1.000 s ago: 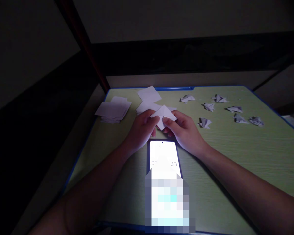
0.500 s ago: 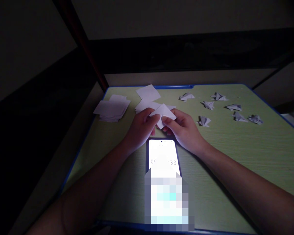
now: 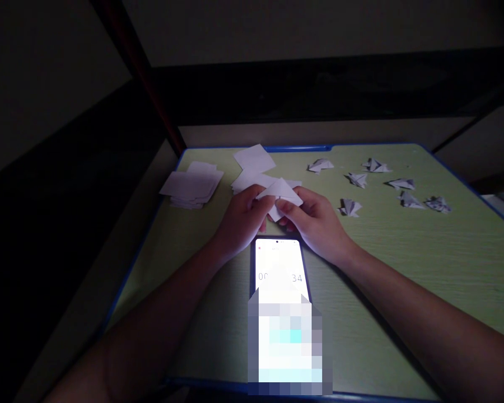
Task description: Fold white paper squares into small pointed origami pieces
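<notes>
A folded piece of white paper [image 3: 280, 190], with a triangular top and a point at the bottom, is held up between both hands above the table. My left hand [image 3: 246, 215] grips its left side, thumb pressed on the front. On the other side my right hand [image 3: 317, 218] pinches it, with its thumb near the middle of the fold. The fingers behind the paper are partly hidden. Just below the hands lies a lit phone [image 3: 279, 263] showing running digits, its lower part pixelated.
Loose white sheets [image 3: 255, 159] lie behind my hands, and a paper stack [image 3: 193, 184] rests at the left. Several folded paper figures, among them one near my right hand [image 3: 350, 207], are spread over the right of the green table [image 3: 403, 268]. A blue edge borders it.
The phone's last digits went from 33 to 34. My left thumb and right thumb have shifted very slightly on the folded paper; otherwise the hands stay in place.
</notes>
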`<act>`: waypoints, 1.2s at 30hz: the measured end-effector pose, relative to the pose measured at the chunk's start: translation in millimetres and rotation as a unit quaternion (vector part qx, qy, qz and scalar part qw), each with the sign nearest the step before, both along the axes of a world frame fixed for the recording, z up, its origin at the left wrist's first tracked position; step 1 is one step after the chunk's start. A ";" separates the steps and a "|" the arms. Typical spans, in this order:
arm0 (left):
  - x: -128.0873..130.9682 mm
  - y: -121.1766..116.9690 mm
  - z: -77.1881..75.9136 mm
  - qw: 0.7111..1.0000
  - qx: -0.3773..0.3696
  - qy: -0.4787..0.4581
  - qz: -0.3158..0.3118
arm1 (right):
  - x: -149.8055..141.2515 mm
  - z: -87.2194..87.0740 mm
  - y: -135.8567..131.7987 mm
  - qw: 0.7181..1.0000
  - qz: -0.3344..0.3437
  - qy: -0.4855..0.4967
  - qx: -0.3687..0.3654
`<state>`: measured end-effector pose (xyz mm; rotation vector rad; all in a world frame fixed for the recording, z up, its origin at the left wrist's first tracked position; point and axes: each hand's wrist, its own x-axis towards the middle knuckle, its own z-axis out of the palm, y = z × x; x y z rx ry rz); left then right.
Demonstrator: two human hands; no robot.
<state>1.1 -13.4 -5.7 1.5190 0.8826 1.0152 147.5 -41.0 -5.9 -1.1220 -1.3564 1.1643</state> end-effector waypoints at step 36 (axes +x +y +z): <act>1.4 -3.3 3.7 1.000 -0.003 0.009 -0.009 | 0.1 0.6 0.0 1.000 -0.012 0.019 0.008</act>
